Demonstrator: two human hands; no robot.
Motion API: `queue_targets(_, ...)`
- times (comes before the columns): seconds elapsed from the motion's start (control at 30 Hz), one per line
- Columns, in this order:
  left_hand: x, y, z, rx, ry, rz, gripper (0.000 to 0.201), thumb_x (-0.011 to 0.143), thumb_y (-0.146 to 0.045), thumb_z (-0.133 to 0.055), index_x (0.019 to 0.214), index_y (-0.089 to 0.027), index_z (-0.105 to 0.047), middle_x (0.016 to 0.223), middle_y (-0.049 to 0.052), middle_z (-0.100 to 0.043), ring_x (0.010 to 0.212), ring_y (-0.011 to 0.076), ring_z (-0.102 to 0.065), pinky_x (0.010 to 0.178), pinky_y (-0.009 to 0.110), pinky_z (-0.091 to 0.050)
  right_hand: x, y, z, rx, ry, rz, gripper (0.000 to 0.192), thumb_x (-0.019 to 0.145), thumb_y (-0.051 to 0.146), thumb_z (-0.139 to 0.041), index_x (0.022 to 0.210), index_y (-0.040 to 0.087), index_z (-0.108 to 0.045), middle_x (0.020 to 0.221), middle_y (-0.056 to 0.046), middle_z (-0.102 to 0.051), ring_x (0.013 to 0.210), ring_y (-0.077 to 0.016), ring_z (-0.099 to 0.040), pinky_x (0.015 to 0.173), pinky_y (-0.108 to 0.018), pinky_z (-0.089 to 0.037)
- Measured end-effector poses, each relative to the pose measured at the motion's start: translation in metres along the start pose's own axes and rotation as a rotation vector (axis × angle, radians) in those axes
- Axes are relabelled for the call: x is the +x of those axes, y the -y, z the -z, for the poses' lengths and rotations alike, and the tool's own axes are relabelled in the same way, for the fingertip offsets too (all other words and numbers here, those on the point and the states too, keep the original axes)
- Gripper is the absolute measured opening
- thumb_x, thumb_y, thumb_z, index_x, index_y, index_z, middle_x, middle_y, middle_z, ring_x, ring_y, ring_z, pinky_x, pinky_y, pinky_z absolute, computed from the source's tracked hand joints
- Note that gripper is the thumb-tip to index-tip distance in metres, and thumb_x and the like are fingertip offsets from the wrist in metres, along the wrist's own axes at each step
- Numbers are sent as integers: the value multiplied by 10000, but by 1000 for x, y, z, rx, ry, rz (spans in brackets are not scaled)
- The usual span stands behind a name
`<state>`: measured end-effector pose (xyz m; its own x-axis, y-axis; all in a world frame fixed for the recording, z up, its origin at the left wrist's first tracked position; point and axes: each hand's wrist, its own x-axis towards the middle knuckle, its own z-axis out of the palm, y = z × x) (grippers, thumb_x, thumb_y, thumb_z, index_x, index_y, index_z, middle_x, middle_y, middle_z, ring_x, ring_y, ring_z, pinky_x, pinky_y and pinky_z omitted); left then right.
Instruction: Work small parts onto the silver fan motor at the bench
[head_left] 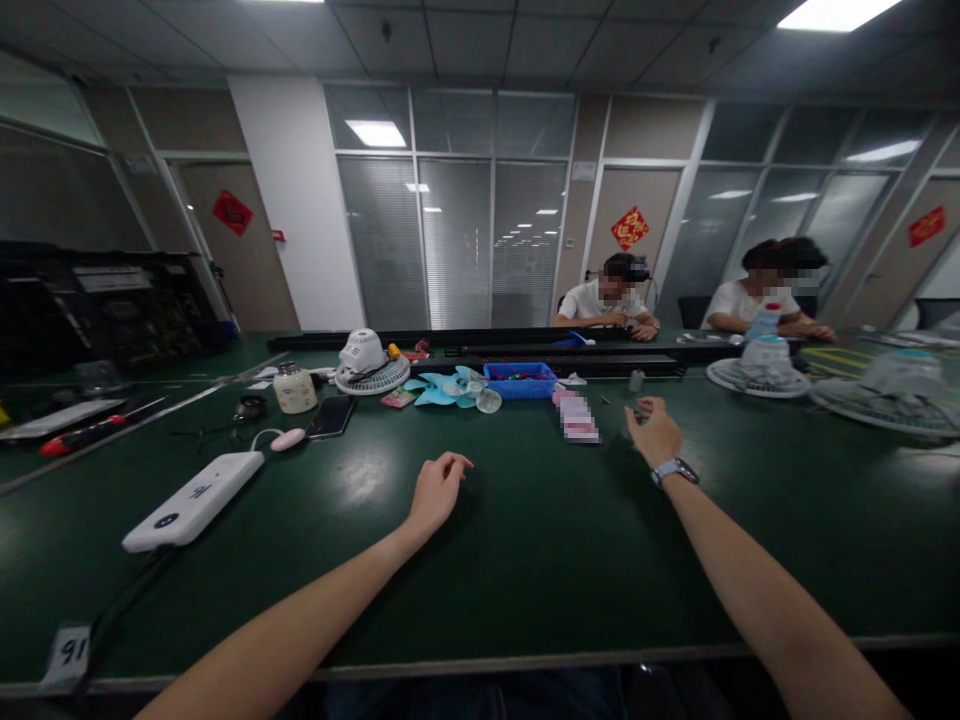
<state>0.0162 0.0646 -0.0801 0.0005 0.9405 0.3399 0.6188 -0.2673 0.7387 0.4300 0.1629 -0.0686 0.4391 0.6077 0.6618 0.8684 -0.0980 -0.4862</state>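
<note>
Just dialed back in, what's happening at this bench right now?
A person sits at a green table with both bare arms stretched out. The left hand rests on the bare tabletop, fingers curled, holding nothing. The right hand, with a wristwatch, reaches toward a small dark part near a blurred card; whether it grips anything is unclear. A blue tray, teal fan blades and a white fan lie beyond. Two people sit opposite.
</note>
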Motion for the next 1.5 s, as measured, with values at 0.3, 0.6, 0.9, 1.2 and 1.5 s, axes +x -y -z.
queue_targets(0.3,1,2,-1,-5,11,-9,396,909,-396,-362,917,-212,-713,770,34,-677,865,235,-611,755,325,-428,-5,-13,-6,-64,157,-100,496,790,559,-606,1088,162,-626,924,-158,-723,837,-289,-687,647,-340,-473)
queue_targets(0.6,-1,-2,1,-5,25,7,387,917,-401,-369,928,-222,-712,791,30,-685,900,240,-603,781,334,-427,-48,70,10,351,260,66,463,782,503,-650,1126,196,-607,981,-107,-738,878,-238,-703,765,-350,-534)
queue_targets(0.9,-19,-33,9,-78,37,-209,339,881,-478,-547,1081,-255,-707,975,36,-700,972,230,-552,862,341,-429,-143,163,39,889,791,374,394,772,411,-714,1094,211,-609,1009,-40,-726,927,-191,-691,875,-365,-534)
queue_targets(1.2,-21,-35,8,-56,79,-294,302,866,-469,-592,1049,-279,-741,994,42,-693,1023,242,-517,891,363,-402,-156,170,53,851,925,471,388,784,408,-710,1118,241,-603,982,-6,-718,902,-195,-678,816,-352,-533)
queue_targets(1.5,-12,-39,1,-106,-4,-304,263,881,-435,-584,938,-236,-747,948,41,-698,1001,224,-529,893,346,-407,-157,170,49,801,909,443,443,743,447,-742,1103,231,-602,944,-6,-715,851,-192,-675,770,-343,-535)
